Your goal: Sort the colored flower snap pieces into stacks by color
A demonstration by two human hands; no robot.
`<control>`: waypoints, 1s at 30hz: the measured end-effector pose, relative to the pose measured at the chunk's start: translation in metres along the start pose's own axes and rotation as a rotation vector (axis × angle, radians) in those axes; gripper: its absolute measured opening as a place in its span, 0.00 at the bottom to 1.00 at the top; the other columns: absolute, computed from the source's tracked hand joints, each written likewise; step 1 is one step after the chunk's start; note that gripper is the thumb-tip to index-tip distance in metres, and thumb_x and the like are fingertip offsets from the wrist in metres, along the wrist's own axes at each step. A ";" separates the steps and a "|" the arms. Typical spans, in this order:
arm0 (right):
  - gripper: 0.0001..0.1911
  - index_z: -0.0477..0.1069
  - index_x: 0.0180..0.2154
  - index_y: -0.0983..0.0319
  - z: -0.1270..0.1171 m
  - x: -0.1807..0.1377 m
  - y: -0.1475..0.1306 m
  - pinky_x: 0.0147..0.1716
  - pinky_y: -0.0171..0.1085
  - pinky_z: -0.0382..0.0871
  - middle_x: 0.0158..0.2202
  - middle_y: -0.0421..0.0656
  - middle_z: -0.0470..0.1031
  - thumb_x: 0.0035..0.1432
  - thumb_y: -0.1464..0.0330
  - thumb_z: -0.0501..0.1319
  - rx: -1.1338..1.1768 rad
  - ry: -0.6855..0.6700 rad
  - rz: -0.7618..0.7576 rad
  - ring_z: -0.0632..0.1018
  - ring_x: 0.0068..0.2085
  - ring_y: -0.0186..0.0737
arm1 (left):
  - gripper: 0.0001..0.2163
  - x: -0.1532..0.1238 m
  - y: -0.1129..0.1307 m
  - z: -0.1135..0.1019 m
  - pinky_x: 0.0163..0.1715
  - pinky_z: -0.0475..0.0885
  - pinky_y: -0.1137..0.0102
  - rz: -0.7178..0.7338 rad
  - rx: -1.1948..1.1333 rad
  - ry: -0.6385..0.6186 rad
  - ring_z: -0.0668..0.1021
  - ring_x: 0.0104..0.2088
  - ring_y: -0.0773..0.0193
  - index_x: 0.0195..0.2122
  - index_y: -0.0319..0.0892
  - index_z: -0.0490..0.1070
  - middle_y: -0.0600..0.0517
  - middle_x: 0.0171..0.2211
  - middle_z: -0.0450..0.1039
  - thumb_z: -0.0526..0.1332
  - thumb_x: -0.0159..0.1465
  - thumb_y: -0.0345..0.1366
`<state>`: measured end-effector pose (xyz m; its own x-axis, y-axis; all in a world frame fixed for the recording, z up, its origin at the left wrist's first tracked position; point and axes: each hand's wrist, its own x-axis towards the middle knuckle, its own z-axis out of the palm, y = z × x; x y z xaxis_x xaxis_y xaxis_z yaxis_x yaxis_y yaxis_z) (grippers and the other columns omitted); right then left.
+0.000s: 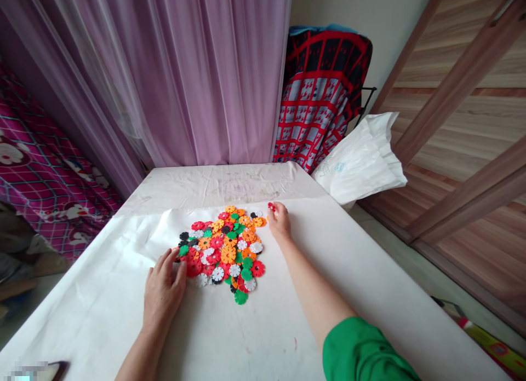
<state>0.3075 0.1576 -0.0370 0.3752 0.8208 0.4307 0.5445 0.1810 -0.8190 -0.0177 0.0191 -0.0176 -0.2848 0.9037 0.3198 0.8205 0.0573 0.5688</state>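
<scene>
White-covered table (312, 282), near edge out of frame. Pile of notched plastic discs (228, 254) lies about midway between the left and right edges, overlapping and several layers deep in places; red, orange, green, white and black mixed, no sorting by colour evident. Lowest point of the pile is a green disc (241, 298), toward the near edge. Right hand (280, 222): thumb and fingers pinching a small red disc (272, 207) at the pile's far right side, on the side facing the table's right edge; the disc appears raised, though clearance above the cover cannot be judged from this angle. Left hand (164, 282): fingers loosely bent, thumb apart, at the pile's left border; fingertips at or just beside the outermost discs, contact uncertain, no disc seen gripped. Step in hand, as judged: handling one piece singly with the right hand while the left stands by the heap. Next move would call for a firm pinch on the thin red piece and a path that avoids brushing the loose upper discs, which could slide. Surroundings: white bag (361, 159) beyond the right edge near the far right corner; purple curtain (213, 74) behind the far edge.
</scene>
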 end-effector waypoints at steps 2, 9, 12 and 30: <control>0.16 0.70 0.50 0.62 0.000 0.021 0.008 0.53 0.49 0.73 0.50 0.54 0.78 0.64 0.62 0.57 0.007 -0.028 0.025 0.79 0.50 0.48 | 0.22 -0.001 0.001 0.002 0.65 0.61 0.51 0.060 0.060 -0.040 0.75 0.60 0.51 0.58 0.47 0.72 0.45 0.63 0.71 0.50 0.69 0.49; 0.13 0.72 0.47 0.58 0.038 -0.019 -0.011 0.41 0.39 0.78 0.44 0.44 0.81 0.63 0.60 0.60 0.197 -0.255 -0.056 0.83 0.39 0.40 | 0.23 -0.004 0.002 0.005 0.68 0.56 0.51 0.184 0.111 -0.146 0.71 0.64 0.55 0.62 0.48 0.68 0.46 0.64 0.71 0.47 0.71 0.47; 0.16 0.71 0.47 0.58 0.010 -0.037 -0.004 0.41 0.40 0.77 0.43 0.47 0.81 0.64 0.57 0.58 0.249 -0.165 -0.035 0.83 0.40 0.42 | 0.23 -0.003 0.002 0.006 0.68 0.57 0.51 0.210 0.093 -0.134 0.73 0.63 0.55 0.61 0.48 0.69 0.46 0.63 0.72 0.47 0.70 0.47; 0.07 0.77 0.36 0.57 -0.068 -0.057 0.014 0.50 0.43 0.68 0.49 0.45 0.82 0.58 0.73 0.61 -0.528 -0.128 -0.292 0.78 0.50 0.46 | 0.21 0.002 -0.004 0.005 0.58 0.69 0.54 0.215 0.085 -0.056 0.80 0.51 0.52 0.50 0.46 0.77 0.45 0.57 0.77 0.50 0.67 0.47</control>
<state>0.3447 0.0767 -0.0469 0.0789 0.8423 0.5332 0.9214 0.1425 -0.3614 -0.0196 0.0226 -0.0229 -0.0724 0.9211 0.3826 0.8987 -0.1061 0.4255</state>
